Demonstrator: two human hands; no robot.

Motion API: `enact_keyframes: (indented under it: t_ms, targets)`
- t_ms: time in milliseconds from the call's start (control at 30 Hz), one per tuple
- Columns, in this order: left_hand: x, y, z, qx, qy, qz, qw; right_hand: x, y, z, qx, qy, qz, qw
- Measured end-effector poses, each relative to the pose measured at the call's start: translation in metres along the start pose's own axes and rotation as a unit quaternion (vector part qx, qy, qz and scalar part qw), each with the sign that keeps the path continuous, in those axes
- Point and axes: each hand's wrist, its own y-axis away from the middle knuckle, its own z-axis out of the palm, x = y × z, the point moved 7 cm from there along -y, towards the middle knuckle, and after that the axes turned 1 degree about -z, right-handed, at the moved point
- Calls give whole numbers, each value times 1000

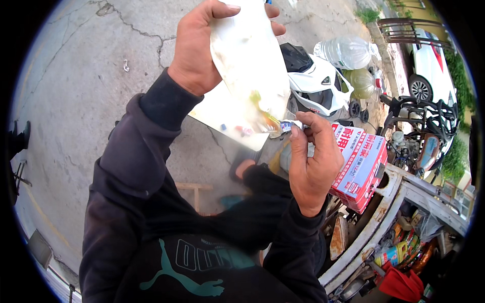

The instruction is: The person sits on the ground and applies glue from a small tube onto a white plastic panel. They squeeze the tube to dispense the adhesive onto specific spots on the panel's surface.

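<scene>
My left hand (194, 58) is closed on a whitish, smudged plastic piece (247, 60), held upright at the top middle, with yellowish stains low on it. A flat translucent sheet (217, 113) shows behind and below it, with small coloured marks; whether they are one piece I cannot tell. My right hand (316, 161) pinches a small silver-and-blue tube-like item (289, 126) between thumb and forefinger, at the piece's lower right edge.
Right: white-and-black fairing (318, 86), water jugs (343, 53), red-and-white box (356, 166), motorbike parts (424, 146), parked white car (432, 70), rusty metal cart (394, 187) with clutter. Cracked concrete (91, 76) lies left. A dark foot (20, 136) shows at the far left.
</scene>
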Motion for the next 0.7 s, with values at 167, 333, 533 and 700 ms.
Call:
enact_keyframes:
  t_ms: [167, 333, 533, 700]
  targets:
    - [-6, -1, 0, 17, 24, -7, 1000, 1, 3, 2, 2, 5, -6, 1000]
    - [-6, -1, -2, 32, 4, 21, 999, 2, 4, 9, 2, 10, -10, 1000]
    - [-7, -4, 0, 33, 9, 40, 999, 3, 4, 9, -16, 36, 0, 999]
    - [-8, -2, 4, 43, 13, 23, 999, 6, 5, 10, 12, 12, 25, 1000]
